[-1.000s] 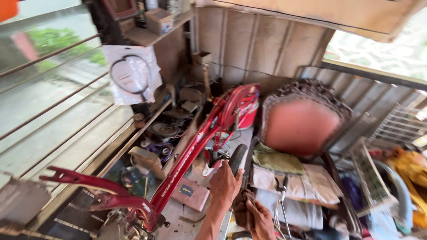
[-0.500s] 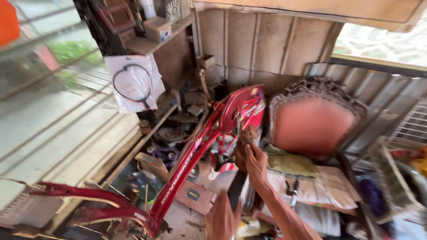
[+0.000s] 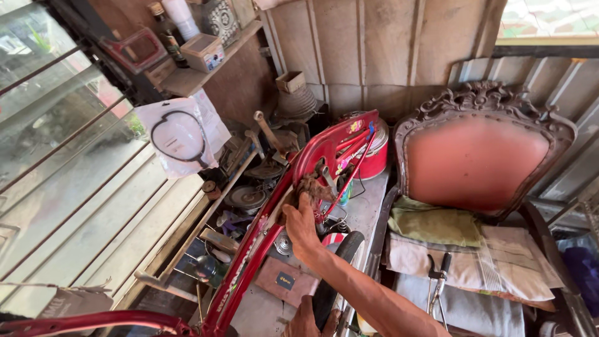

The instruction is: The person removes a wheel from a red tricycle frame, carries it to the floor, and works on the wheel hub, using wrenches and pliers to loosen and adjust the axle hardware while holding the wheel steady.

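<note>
Rag (image 3: pixel 314 186) is gripped by the closed right hand (image 3: pixel 301 226) and pressed against the red bicycle frame (image 3: pixel 268 232), while the black tyre (image 3: pixel 334 274) is clasped below by the left hand (image 3: pixel 307 321).

The right hand (image 3: pixel 301 228) presses a brownish rag (image 3: pixel 314 186) against the red bicycle frame (image 3: pixel 274 218), which lies slanted across the cluttered tabletop (image 3: pixel 368 206). The left hand (image 3: pixel 309 321) (only partly in view at the bottom edge) rests at a black tyre (image 3: pixel 334 274). Behind the frame stands a red round tin (image 3: pixel 374 159). To the right sits an ornate chair with a pink padded back (image 3: pixel 477 156), folded cloths (image 3: pixel 437 224) and pliers (image 3: pixel 438 278) on its seat. A plastic bag holding a black ring (image 3: pixel 181 137) hangs at the left.
</note>
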`<state>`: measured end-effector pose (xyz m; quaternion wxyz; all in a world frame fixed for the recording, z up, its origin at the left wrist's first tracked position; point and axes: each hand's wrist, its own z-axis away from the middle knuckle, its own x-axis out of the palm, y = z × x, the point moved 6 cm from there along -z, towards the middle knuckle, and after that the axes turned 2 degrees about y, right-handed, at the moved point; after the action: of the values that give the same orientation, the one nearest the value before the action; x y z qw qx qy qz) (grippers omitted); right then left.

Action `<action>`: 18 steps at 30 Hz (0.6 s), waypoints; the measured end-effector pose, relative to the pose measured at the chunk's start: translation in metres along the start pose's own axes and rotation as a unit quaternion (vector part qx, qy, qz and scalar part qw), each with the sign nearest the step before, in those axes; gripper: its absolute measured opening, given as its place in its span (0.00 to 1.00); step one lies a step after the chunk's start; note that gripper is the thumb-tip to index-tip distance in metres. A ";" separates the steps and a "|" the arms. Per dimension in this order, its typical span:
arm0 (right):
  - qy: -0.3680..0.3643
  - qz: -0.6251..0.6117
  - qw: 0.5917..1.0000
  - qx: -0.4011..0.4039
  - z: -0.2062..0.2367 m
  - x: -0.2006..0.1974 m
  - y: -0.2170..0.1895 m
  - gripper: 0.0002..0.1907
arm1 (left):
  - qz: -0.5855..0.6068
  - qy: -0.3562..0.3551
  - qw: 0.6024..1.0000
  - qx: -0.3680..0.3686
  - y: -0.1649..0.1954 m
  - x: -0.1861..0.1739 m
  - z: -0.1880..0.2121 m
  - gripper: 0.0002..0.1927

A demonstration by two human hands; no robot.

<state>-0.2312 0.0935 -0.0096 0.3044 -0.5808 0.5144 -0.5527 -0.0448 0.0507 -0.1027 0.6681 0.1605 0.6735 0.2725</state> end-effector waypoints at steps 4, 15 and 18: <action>-0.014 -0.074 0.966 0.249 -0.025 -0.020 0.034 0.12 | 0.005 -0.011 1.000 0.026 0.008 0.008 -0.003 0.33; -0.067 -0.009 0.997 0.047 0.010 -0.006 0.022 0.29 | -0.027 -0.010 0.999 -0.015 0.002 0.021 -0.010 0.34; -0.044 -0.008 0.980 0.192 0.000 -0.013 0.032 0.28 | -0.013 0.012 1.000 -0.015 0.000 0.016 -0.006 0.34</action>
<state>-0.2374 0.0968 -0.0433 0.4286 -0.5394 0.3802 -0.6171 -0.0517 0.0590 -0.1165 0.6660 0.1383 0.6790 0.2761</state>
